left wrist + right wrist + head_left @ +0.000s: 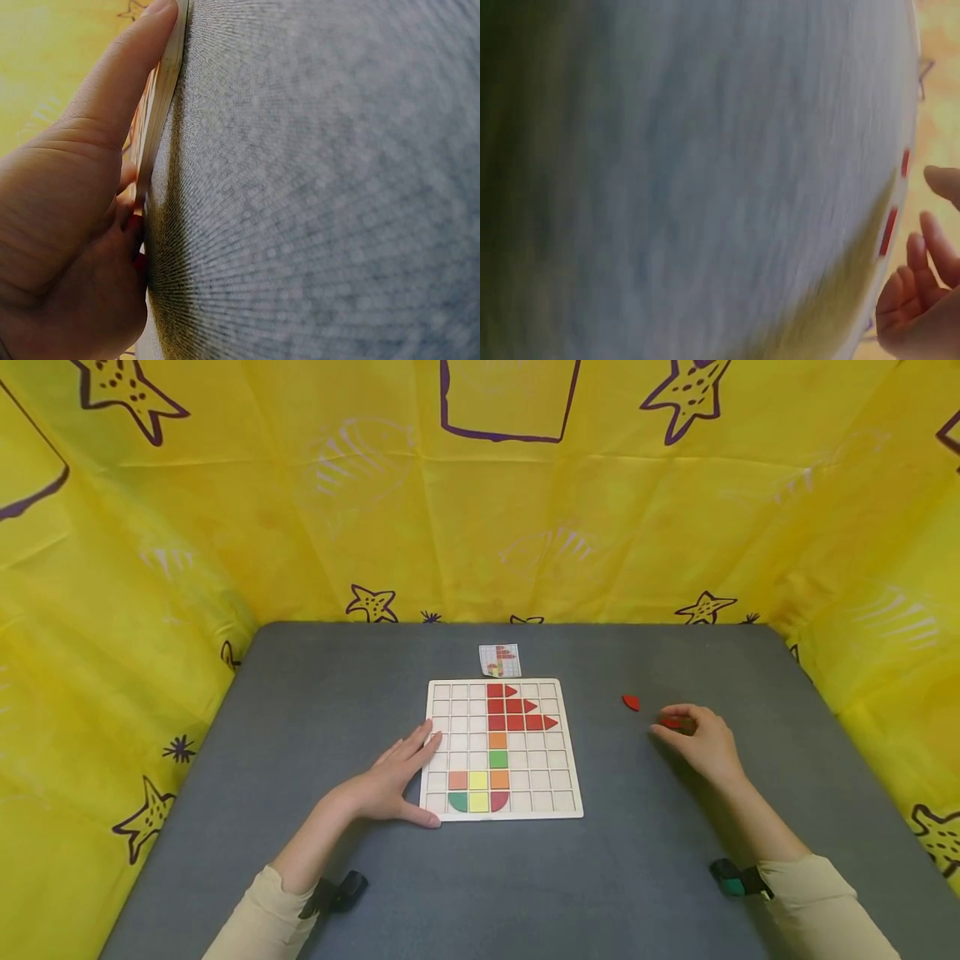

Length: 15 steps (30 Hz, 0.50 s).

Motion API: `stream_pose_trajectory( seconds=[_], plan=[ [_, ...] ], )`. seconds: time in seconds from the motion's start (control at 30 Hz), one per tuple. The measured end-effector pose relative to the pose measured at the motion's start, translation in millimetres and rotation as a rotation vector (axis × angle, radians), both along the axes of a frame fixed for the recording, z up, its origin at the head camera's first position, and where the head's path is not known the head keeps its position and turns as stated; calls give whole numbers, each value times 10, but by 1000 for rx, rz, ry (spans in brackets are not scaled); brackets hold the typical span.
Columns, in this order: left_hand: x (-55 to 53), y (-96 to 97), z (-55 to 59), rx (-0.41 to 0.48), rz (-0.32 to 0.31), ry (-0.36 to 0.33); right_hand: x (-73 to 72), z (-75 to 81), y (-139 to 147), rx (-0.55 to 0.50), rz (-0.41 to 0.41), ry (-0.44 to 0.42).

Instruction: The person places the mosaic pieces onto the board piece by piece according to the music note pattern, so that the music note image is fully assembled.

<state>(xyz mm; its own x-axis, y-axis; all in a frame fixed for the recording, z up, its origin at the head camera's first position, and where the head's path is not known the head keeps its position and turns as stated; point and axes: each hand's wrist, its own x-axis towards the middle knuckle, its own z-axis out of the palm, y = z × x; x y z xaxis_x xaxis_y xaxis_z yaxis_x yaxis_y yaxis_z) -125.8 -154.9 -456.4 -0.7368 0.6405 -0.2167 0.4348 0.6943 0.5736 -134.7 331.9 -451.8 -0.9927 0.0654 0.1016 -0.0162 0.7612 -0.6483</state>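
Observation:
A white square grid board [540, 777] lies mid-table, with red squares and triangles, orange, green and yellow squares and rounded pieces set in its cells. My left hand [390, 781] rests against the board's left side, fingertips over its edge and thumb at the lower left corner. Off to the right of the board, my right hand [701, 745] hovers with thumb and fingers apart and nothing between them. Beneath those fingertips lies a red piece [670, 723], partly hidden by the hand. A red quarter-round piece [631, 702] lies between it and the board.
Just behind the board lies a small pattern card [500, 660] printed with a coloured grid figure. The grey table [360, 652] ends at a yellow curtain [480, 527] at the back and sides. Each wrist carries a dark camera strap.

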Motion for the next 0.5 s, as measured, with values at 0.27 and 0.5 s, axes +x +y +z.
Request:
stream_pose_trajectory(
  seconds=[0.27,0.5],
  plan=[
    [3,-1,-12,6,2,0,-15,7,257,108,32,-65],
    [2,-4,-6,6,3,2,-87,1,279,82,136,-46]
  ],
)
